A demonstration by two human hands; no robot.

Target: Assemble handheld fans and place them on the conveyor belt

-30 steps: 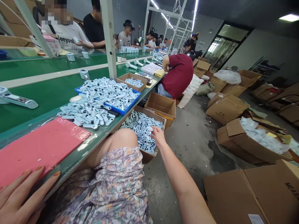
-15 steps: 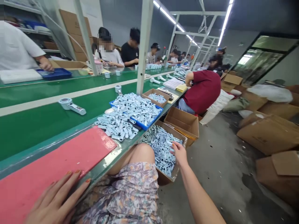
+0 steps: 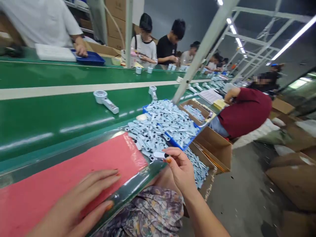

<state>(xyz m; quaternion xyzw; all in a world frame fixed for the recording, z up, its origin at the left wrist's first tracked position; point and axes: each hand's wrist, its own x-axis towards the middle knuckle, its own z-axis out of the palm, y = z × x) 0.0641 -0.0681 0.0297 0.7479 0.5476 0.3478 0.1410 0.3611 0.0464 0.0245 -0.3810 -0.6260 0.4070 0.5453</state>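
Observation:
My right hand point(image 3: 181, 169) is pinched on one small pale-blue plastic part point(image 3: 160, 154), holding it just above the table edge beside the pink mat point(image 3: 74, 171). My left hand point(image 3: 81, 200) lies flat and open on the pink mat near its front edge, fingers spread. A pile of the same pale-blue parts point(image 3: 150, 135) lies on the table just beyond, spilling from a blue tray point(image 3: 184, 143). Below the table edge a cardboard box of more parts point(image 3: 201, 168) stands by my knee.
A green conveyor belt point(image 3: 49, 112) runs past with white handheld devices point(image 3: 106, 100) lying on it. A person in a dark red shirt point(image 3: 244, 110) sits further along. Other people work across the belt. Cardboard boxes point(image 3: 293, 177) crowd the floor at right.
My right hand has lifted out of the box by my knee and come up to the table edge with one pale-blue part. The view has swung left. My left hand stays on the mat.

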